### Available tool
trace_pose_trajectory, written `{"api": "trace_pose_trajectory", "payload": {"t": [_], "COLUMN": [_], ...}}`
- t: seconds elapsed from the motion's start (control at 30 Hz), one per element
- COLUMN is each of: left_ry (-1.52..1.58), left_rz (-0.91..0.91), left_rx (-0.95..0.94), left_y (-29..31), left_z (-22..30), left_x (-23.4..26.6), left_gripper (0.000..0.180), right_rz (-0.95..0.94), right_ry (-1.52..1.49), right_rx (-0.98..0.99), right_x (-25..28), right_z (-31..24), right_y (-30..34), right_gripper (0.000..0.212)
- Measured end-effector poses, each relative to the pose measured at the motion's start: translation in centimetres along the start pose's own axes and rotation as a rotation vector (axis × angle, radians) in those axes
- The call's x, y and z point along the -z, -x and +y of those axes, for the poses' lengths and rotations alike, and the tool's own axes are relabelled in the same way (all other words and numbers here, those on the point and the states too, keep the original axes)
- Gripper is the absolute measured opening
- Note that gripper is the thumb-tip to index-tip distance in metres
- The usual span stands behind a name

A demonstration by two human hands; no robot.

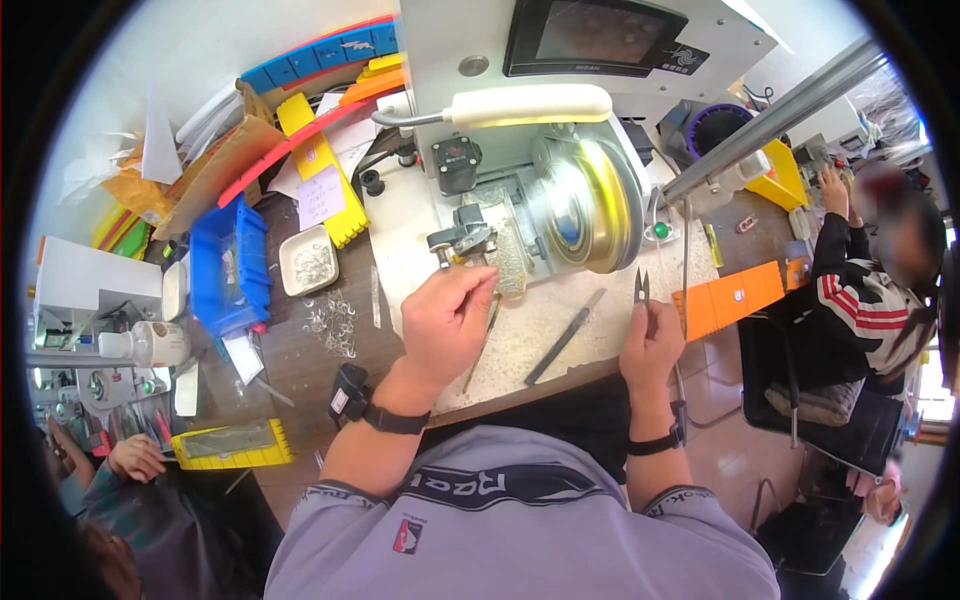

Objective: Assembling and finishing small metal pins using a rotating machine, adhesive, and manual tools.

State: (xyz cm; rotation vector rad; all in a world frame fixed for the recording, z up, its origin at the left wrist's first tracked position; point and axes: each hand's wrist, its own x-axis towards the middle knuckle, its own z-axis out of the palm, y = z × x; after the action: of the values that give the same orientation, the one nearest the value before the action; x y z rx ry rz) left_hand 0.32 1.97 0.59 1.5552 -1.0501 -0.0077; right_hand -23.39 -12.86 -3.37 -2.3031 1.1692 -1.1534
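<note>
With the right hand (pixel 653 342) I grip a pointed tool (pixel 642 286) near the wheel (pixel 595 205) — careless drift could catch it. The left hand (pixel 447 318) curls narrow; its hold I cannot tell.

Dark tweezers (pixel 641 296) in your right hand (pixel 652 345): slim, pointed, tips slightly apart, sticking out past your fingers, aimed away from you. Metal clamp (pixel 462 236) just beyond your left hand (pixel 448 318): dark grey with silvery parts, right by your fingertips; can't tell if you're touching it.
</note>
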Motion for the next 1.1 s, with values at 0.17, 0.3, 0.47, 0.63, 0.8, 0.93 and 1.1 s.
{"api": "trace_pose_trajectory", "payload": {"t": [0.17,0.3,0.47,0.63,0.8,0.93,1.1], "left_ry": [0.004,0.056,0.278,0.355,0.337,0.244,0.100], "left_rz": [-0.007,-0.012,0.043,0.043,0.030,0.023,-0.012], "left_rx": [-0.102,0.042,0.284,0.403,0.471,0.452,0.463], "left_y": [-0.3,-1.3,-2.9,-3.8,-4.0,-4.1,-3.9], "left_z": [1.7,3.3,2.7,2.3,1.5,0.6,0.7], "left_x": [0.8,1.9,2.7,3.8,4.6,4.7,5.1], "left_gripper": [0.008,0.007,0.017,0.014,0.014,0.012,0.012], "right_rz": [0.030,0.046,0.065,0.065,0.078,0.072,0.075], "right_ry": [-0.103,-0.137,-0.141,-0.147,-0.175,-0.190,-0.215], "right_rx": [-0.004,-0.021,-0.011,-0.016,-0.009,-0.017,-0.005], "right_x": [-0.3,-0.3,-0.4,-0.4,-0.5,-0.5,-0.6], "right_z": [0.0,0.1,0.1,0.1,0.4,0.6,0.9], "right_y": [0.1,0.2,0.2,0.3,0.4,0.5,0.7], "right_gripper": [0.008,0.009,0.011,0.010,0.010,0.010,0.010]}}
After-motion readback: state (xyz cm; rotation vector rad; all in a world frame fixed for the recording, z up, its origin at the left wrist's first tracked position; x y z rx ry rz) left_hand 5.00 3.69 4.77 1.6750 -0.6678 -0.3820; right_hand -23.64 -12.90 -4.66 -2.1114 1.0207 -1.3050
